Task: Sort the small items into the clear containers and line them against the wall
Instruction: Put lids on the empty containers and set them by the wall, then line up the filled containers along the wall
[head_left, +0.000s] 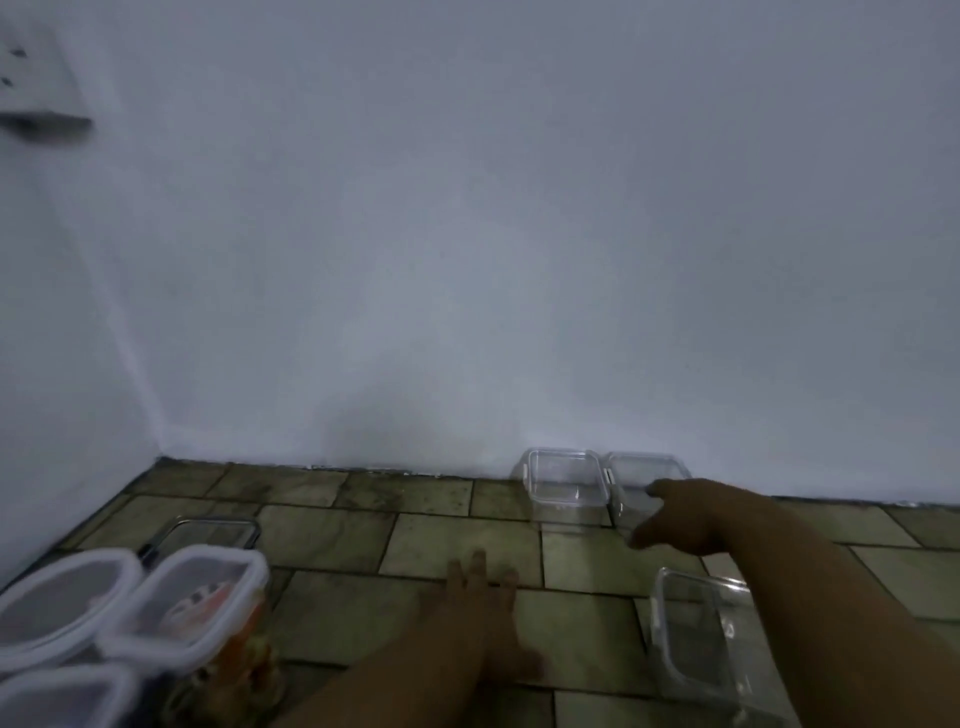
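Two clear containers (565, 480) stand at the wall (467, 260), lidded containers (187, 597) wait; right hand (675, 512) grip unclear, left hand (480, 587) flat, empty

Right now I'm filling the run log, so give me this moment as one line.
stage: lining up | left hand: flat on floor | right hand: at right container by wall | grip: unclear

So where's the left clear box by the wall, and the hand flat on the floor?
Clear square plastic box (569, 514): head view, its front wall.
Left hand (485, 597): head view, back of the hand.
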